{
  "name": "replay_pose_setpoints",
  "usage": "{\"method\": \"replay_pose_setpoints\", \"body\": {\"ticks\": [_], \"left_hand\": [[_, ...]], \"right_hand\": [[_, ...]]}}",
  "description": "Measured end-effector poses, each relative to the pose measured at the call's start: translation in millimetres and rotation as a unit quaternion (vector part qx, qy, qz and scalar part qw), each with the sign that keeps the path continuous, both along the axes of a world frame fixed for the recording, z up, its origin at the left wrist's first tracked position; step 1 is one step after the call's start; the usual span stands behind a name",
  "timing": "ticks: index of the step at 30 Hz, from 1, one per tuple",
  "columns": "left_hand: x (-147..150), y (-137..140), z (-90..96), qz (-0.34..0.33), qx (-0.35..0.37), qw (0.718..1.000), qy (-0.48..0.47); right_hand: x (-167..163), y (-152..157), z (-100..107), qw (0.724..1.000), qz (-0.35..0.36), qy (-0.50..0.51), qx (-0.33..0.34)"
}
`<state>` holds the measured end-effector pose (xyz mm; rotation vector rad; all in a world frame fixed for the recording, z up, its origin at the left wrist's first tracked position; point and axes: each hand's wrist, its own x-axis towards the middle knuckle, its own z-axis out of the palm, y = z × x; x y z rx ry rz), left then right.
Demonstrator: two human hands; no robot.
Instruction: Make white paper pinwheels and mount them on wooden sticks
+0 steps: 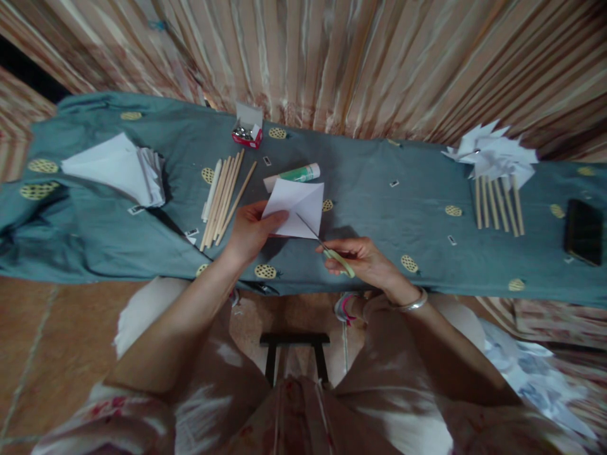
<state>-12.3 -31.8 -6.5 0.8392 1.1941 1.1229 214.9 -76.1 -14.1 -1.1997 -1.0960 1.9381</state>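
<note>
A square of white paper (303, 199) with crease lines is held above the table by my left hand (253, 230), thumb on top and fingers beneath its left edge. Gripped in my right hand (363, 256) is a pair of scissors (339, 258) with pale green handles. The blades lie at the paper's lower right corner and point in toward its middle. Just behind the paper is a green and white glue stick (298, 172), partly covered by it. Several wooden sticks (227, 196) lie left of my left hand.
A stack of white paper (111, 167) sits on the left of the green tablecloth (408, 189). At the back is an open red box (247, 134) of small metal pieces. Paper pinwheels (497, 155) on sticks and a black phone (583, 230) lie at the right.
</note>
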Motion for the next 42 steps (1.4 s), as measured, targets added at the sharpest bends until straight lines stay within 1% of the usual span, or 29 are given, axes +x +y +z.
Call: {"method": "replay_pose_setpoints", "body": {"ticks": [2, 7, 13, 15, 18, 21, 23, 25, 29, 32, 35, 38, 40, 42], "left_hand": [[0.4, 0.1, -0.3, 0.0, -0.001, 1.0, -0.003], [0.1, 2.1, 0.8, 0.007, -0.011, 1.0, -0.019], [-7.9, 8.7, 5.1, 0.033, -0.03, 0.999, -0.023], [-9.8, 9.4, 4.7, 0.03, -0.025, 0.999, -0.021], [-9.0, 8.0, 1.8, 0.015, -0.022, 1.0, -0.013], [-5.0, 4.5, -1.0, -0.016, -0.018, 1.0, 0.005], [-2.4, 2.0, -1.8, -0.046, -0.015, 0.998, 0.027], [-0.3, 0.0, -1.9, -0.076, -0.013, 0.995, 0.059], [2.2, -1.4, -1.6, -0.121, 0.004, 0.986, 0.119], [2.7, -1.3, -2.2, -0.134, 0.016, 0.983, 0.128], [2.3, -0.8, -3.8, -0.13, 0.01, 0.983, 0.128], [1.8, 0.5, -4.8, -0.103, -0.015, 0.992, 0.067], [2.1, 1.4, -3.7, -0.079, -0.025, 0.997, -0.008], [3.6, 1.1, -0.9, -0.069, -0.026, 0.994, -0.084]], "right_hand": [[0.4, -0.4, 0.2, 1.0, 0.008, -0.008, 0.0], [5.5, 0.3, 4.3, 0.998, 0.059, -0.019, 0.02], [25.5, 4.8, 24.4, 0.991, 0.114, -0.052, 0.042], [32.4, 7.1, 28.5, 0.992, 0.092, -0.064, 0.054], [37.5, 11.8, 27.0, 0.991, -0.009, -0.082, 0.103], [36.1, 18.7, 20.9, 0.972, -0.124, -0.109, 0.167], [33.4, 23.6, 19.0, 0.955, -0.168, -0.127, 0.207], [30.3, 27.6, 20.6, 0.942, -0.174, -0.151, 0.243], [22.0, 31.7, 28.4, 0.929, -0.124, -0.192, 0.291], [14.1, 32.2, 29.9, 0.926, -0.088, -0.207, 0.302], [7.0, 32.5, 26.3, 0.921, -0.075, -0.223, 0.31], [1.9, 33.4, 21.3, 0.919, -0.081, -0.221, 0.318], [-0.9, 34.5, 17.9, 0.918, -0.099, -0.217, 0.317], [-3.8, 35.8, 14.5, 0.913, -0.131, -0.218, 0.317]]}}
